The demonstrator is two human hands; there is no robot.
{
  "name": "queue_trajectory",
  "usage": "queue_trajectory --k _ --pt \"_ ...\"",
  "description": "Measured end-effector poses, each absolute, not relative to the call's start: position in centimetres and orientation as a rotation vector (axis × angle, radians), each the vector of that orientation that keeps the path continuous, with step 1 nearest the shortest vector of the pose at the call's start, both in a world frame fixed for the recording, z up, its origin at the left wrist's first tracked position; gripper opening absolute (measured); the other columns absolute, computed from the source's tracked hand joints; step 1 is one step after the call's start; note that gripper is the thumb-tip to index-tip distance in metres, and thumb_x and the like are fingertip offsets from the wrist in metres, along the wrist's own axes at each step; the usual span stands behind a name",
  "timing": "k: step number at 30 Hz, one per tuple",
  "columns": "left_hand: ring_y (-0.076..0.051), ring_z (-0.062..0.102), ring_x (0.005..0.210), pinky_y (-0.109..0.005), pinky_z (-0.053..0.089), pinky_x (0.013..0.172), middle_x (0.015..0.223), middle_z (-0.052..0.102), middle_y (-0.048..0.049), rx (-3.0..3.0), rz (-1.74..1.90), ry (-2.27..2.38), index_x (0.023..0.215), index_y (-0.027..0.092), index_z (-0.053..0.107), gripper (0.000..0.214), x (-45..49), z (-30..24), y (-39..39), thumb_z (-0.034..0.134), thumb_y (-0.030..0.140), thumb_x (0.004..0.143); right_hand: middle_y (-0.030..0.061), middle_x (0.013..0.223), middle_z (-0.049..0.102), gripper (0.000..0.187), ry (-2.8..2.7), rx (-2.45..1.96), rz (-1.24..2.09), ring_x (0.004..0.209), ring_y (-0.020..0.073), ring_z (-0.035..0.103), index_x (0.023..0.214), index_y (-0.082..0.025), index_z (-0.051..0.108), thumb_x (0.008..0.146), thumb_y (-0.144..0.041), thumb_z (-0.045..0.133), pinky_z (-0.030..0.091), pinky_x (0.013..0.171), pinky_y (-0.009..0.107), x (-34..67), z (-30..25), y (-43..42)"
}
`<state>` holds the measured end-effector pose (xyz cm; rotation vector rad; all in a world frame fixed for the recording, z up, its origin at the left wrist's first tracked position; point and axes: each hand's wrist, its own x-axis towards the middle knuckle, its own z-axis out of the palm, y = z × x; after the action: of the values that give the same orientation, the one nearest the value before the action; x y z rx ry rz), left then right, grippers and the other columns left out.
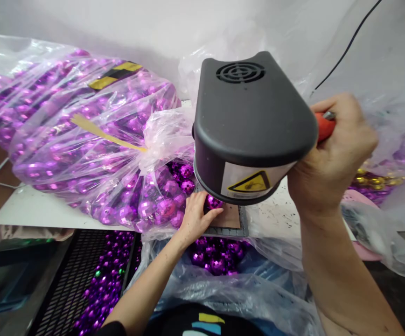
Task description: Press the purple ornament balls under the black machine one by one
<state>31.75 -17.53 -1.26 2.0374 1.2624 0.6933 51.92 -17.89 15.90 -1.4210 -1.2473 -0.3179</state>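
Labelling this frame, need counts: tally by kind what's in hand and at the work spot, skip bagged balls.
Bare hands: 2, left hand, right hand
Black plastic handheld device with orange grip: 1, in right hand
Purple faceted shiny ball: 1, pinched by left hand
Flat brown square pad in dark frame: 1
Total: 5

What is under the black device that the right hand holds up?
Under the black device, the left hand holds a purple ball on a brown pad. The device's body hides the pad's rear part and its own underside.
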Motion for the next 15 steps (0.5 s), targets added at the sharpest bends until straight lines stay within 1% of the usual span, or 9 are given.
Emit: queue_trajectory --k 2,6,8,11,15 --pt "-0.028 0.056 0.11 -0.046 0.042 0.101 0.113 0.066 -0.0075 2.105 0.722 1.244 0.117 0.023 0.062 0.037 32.1 -1.3 -17.7 0.07 0.042 0.086 -0.0053 0.063 0.039 0.032 -1.236 -1.424 -0.305 0.064 0.0039 0.035 0.08 -0.015 0.05 0.091 -0.045 0.055 0.028 0.06 0.019 51.9 15.9 -17.9" --pt "-0.031 0.053 0.119 -0.05 0.04 0.107 0.122 0.062 -0.0108 2.176 0.761 1.224 0.121 0.02 0.059 0.046 33.1 -2.2 -18.2 0.074 0.04 0.082 -0.0063 0.059 0.037 0.032 -1.23 -1.404 -0.308 0.06 0.003 0.034 0.081 -0.014 0.053 0.092 -0.044 0.054 0.028 0.06 0.019 51.9 15.9 -17.8" --pt "-0.032 0.053 0.121 -0.053 0.038 0.11 0.124 0.062 -0.0118 2.171 0.763 1.219 0.124 0.02 0.057 0.046 33.6 -2.6 -18.4 0.072 0.037 0.084 -0.0064 0.056 0.037 0.034 -1.235 -1.388 -0.314 0.057 0.0026 0.034 0.079 -0.013 0.054 0.091 -0.046 0.054 0.028 0.058 0.02 51.9 15.9 -17.8" --pt "-0.031 0.054 0.125 -0.057 0.031 0.116 0.127 0.062 -0.0121 2.149 0.74 1.148 0.129 0.02 0.053 0.045 33.8 -2.8 -18.6 0.066 0.034 0.088 -0.0056 0.056 0.039 0.038 -1.235 -1.4 -0.333 0.056 0.0024 0.035 0.078 -0.013 0.057 0.09 -0.049 0.053 0.027 0.056 0.02 52.0 16.0 -17.8" --pt "-0.031 0.051 0.131 -0.063 0.024 0.12 0.132 0.06 -0.0143 2.116 0.694 1.059 0.127 0.019 0.055 0.039 33.6 -2.2 -18.7 0.062 0.033 0.091 -0.004 0.065 0.045 0.032 -1.253 -1.419 -0.386 0.062 0.0019 0.039 0.085 -0.011 0.061 0.091 -0.042 0.055 0.03 0.061 0.02 52.1 15.6 -18.1"
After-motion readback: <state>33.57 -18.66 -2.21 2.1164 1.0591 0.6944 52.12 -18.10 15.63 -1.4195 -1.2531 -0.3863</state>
